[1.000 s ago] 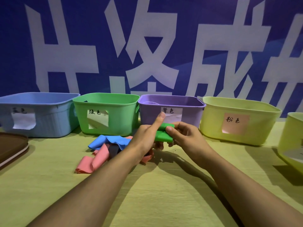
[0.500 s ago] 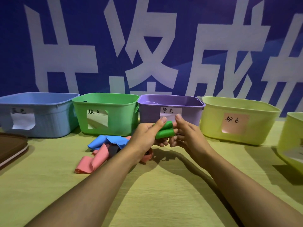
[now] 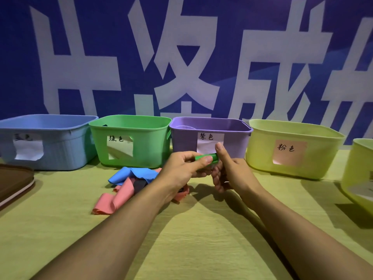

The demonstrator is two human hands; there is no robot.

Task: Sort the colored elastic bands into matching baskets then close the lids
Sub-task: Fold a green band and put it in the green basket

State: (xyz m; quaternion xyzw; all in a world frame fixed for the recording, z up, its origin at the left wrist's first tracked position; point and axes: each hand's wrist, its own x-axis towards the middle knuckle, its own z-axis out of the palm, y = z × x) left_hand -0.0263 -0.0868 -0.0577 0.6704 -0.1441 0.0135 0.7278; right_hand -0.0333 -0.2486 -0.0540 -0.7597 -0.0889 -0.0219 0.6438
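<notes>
Between the two hands, above the table [image 3: 201, 239], a rolled green band [image 3: 204, 158] is held: the left hand [image 3: 185, 168] pinches it with thumb on top, and the right hand [image 3: 230, 172] curls round its other end. Just behind the grip stands the purple basket [image 3: 234, 142], something pale inside; left of it the green basket [image 3: 145, 146] and blue basket [image 3: 60, 146], right the yellow-green basket [image 3: 319, 158]. Below-left of the grip lie a blue band [image 3: 129, 174] and pink bands [image 3: 119, 197].
</notes>
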